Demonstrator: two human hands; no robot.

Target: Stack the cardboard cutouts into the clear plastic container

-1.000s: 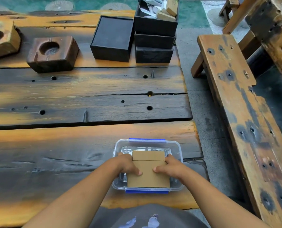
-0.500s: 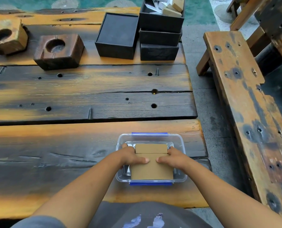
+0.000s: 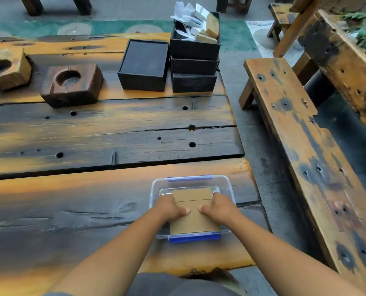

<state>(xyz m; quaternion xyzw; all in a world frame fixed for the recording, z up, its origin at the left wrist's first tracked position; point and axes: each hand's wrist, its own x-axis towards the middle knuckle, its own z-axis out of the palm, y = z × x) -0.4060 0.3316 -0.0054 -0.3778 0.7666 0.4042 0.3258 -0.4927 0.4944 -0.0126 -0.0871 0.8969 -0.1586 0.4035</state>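
Pressing a flat brown cardboard cutout (image 3: pixel 193 218) down into the clear rectangular plastic container with blue clips (image 3: pixel 229 189), near the front right corner of the weathered orange-and-black plank bench (image 3: pixel 92 199). Gripping the cutout from both sides: left hand (image 3: pixel 170 208) curled over its left edge, right hand (image 3: pixel 219 207) curled over its right edge, thumbs lying on the top face and nearly meeting in the middle, remaining fingers tucked down along the edges and out of sight. Holding symmetrically like this probably to keep the sheet level and square to the container walls, so that it is settling flat rather than wedging on a corner. Showing a second cardboard layer just past the thumbs at the far end, suggesting a stack already building inside; impossible to tell how many pieces are lying beneath. Sitting slightly toward the near wall, with a bare strip of clear plastic at the far end. Keeping the container close to the body, likely for an easy downward reach. Standing well apart at the far side of the bench: three stacked black boxes (image 3: pixel 193 67), the top one holding paper and small tan blocks, another black box (image 3: pixel 144 65) just beside them, and two hollowed wooden blocks (image 3: pixel 71 84) further left. Looking close to finished for this piece; releasing both hands cleanly without dragging the sheet askew seeming the next concern.
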